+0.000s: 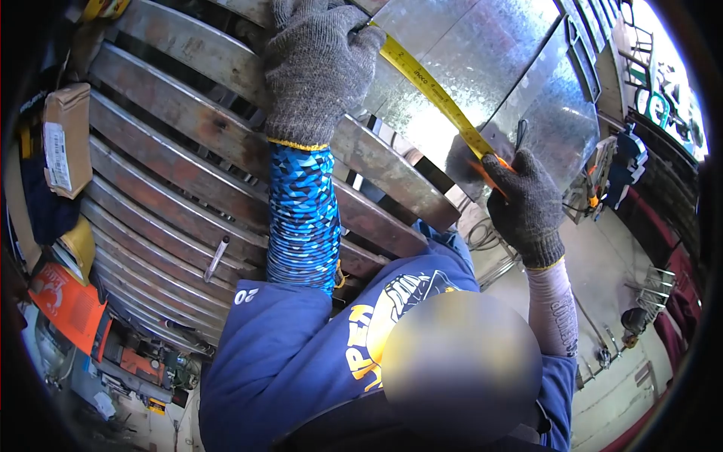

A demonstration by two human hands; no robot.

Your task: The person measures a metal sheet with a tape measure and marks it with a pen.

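Note:
A yellow tape measure blade (pixel 433 92) stretches slantwise across a shiny galvanized metal sheet (pixel 482 53). At its upper left end is my left hand (pixel 320 71), in a grey knit glove, with thumb and fingers closed at the blade's tip by the sheet's edge. Some of those fingertips are hidden. My right hand (pixel 527 203), gloved in the same grey knit, is wrapped around the tape measure's orange case, which shows only in part. Beneath the sheet and my left forearm run the long steel slats of the bench (pixel 173 105).
A silver pen-like marker (pixel 217 258) lies on the slats. Along the left side are a cardboard box (pixel 68 139) and an orange case (pixel 68 301). Tools (pixel 621 166) hang at the right, and a coiled cable (pixel 486 233) is near the floor.

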